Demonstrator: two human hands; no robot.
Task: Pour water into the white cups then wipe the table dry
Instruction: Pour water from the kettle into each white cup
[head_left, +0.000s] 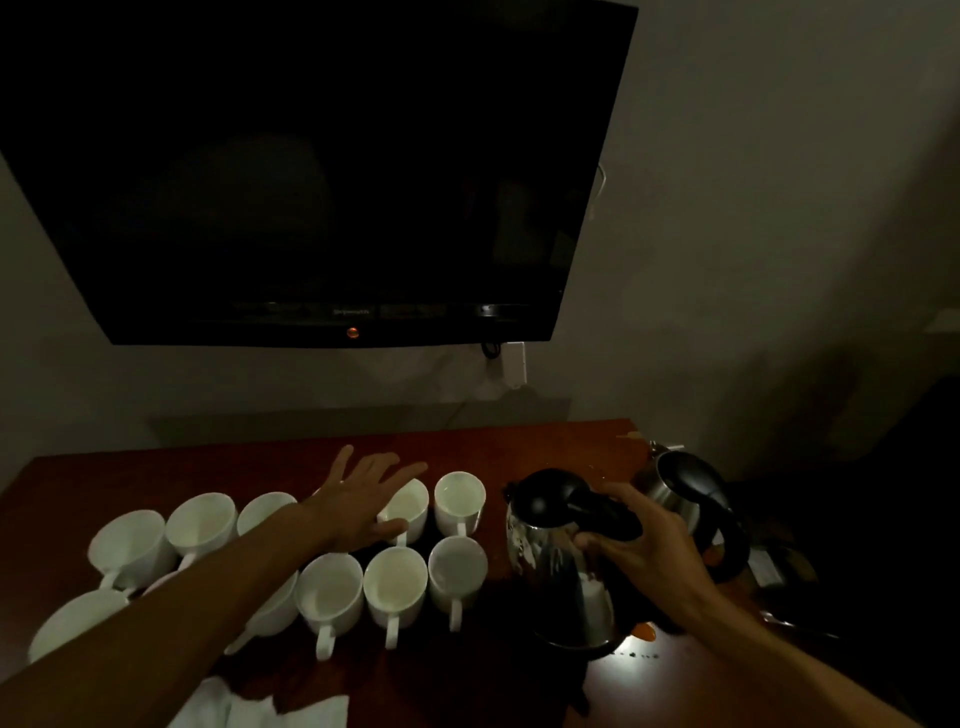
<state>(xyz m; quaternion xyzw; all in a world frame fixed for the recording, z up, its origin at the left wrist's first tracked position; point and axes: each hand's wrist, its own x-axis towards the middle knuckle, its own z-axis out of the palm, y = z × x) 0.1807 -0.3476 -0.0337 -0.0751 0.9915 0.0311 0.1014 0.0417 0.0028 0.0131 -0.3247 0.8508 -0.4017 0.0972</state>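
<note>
Several white cups (393, 586) stand in two rows on the dark red-brown table (467, 686). My left hand (358, 499) stretches over the back row with straight, spread fingers, its thumb beside the cup (410, 506) there. A steel kettle (563, 577) with a black lid stands upright to the right of the cups. My right hand (644, 540) curls round its black handle. A white cloth (249, 706) lies at the table's near edge, partly hidden under my left forearm.
A second steel kettle (691, 493) with a black handle stands behind and to the right of the first. A dark television (322, 171) hangs on the wall above the table. A small orange spot (645, 632) lies by the kettle's base.
</note>
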